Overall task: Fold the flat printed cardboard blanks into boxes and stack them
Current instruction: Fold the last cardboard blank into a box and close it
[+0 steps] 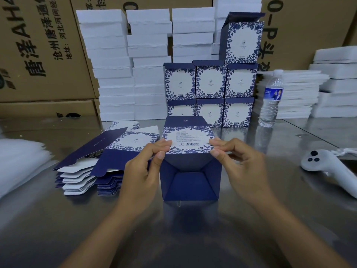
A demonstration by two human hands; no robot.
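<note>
A blue-and-white floral cardboard box (190,176) lies on its side on the metal table (173,229), its folded dark-blue bottom flaps facing me. My left hand (146,163) pinches the box's upper left edge. My right hand (237,159) pinches the upper right edge. The printed panel with a barcode faces up between them. A pile of flat printed blanks (100,161) lies to the left of the box. Behind it stands a stack of finished boxes (210,93) in three columns, with one more box (242,41) on top at the right.
White foam blocks (119,74) are piled along the back and foam sheets (309,93) at the right. A water bottle (271,99) stands right of the stack. A white controller (326,167) lies at the right. Clear plastic bags (17,161) sit far left. Brown cartons (38,49) form the backdrop.
</note>
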